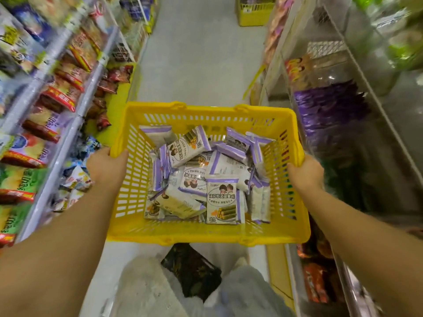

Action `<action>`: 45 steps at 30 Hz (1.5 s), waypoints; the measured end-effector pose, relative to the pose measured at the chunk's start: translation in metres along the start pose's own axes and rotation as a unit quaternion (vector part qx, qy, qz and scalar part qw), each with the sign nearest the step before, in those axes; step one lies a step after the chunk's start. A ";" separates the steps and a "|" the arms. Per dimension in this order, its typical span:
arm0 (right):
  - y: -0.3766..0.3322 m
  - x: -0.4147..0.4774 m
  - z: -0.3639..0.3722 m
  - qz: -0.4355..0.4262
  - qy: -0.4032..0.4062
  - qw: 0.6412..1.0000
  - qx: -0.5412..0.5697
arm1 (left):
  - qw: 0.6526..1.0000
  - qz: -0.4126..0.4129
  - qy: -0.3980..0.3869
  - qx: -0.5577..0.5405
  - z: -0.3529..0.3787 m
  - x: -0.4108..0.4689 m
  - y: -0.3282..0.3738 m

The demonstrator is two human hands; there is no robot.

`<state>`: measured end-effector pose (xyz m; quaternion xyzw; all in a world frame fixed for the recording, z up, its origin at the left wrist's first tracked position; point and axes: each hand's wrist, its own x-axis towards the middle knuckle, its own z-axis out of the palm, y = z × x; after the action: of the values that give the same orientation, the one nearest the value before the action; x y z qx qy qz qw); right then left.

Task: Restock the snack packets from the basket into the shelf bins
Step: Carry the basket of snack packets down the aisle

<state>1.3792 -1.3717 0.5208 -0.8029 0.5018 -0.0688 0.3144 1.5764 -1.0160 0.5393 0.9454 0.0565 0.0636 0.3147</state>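
Grey trouser legs (pixel 247 291) and a dark packet (pixel 192 271) lying on the aisle floor (pixel 201 65) sit closest, just under the near rim of the yellow basket (pixel 206 236). The basket is held off the floor between two bare forearms. The left hand (pixel 106 167) is clamped on its left rim, and the right hand (pixel 305 172) is clamped on its right rim, fingers curled over the edge.

Inside lies a loose heap of white-and-purple snack packets (pixel 221 200), piled toward the middle and right of the basket floor, none of them in either hand.

Shelves of snack bags (pixel 57 94) run along the left of the aisle. Clear shelf bins (pixel 329 106) with purple packs run along the right, too blurred to tell whether they match.

As I judge it, nearly all the restocking is left to do: the basket is well filled, both hands are busy carrying, and a target bin has yet to be picked.
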 end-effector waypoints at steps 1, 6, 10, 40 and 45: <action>0.001 0.009 0.001 0.006 -0.005 1.000 0.003 | 1.000 -0.002 -0.001 0.009 0.006 0.004 0.004; 0.004 0.048 0.016 0.026 -0.023 0.999 -0.003 | 1.000 -0.008 -0.010 0.020 0.043 0.026 0.019; 0.005 0.072 0.044 0.051 -0.012 0.999 -0.006 | 0.999 -0.021 -0.020 0.032 0.083 0.051 0.021; 0.274 0.239 0.448 0.170 0.036 0.983 -0.065 | 0.988 0.062 -0.136 0.030 0.594 0.110 -0.214; 0.284 0.246 0.456 0.156 0.045 0.984 -0.067 | 0.986 0.069 -0.147 0.047 0.606 0.103 -0.230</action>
<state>1.4770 -1.4668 -0.0538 -0.7301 0.6380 -0.0215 0.2439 1.7568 -1.1739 -0.0713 0.9599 -0.0532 -0.0573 0.2694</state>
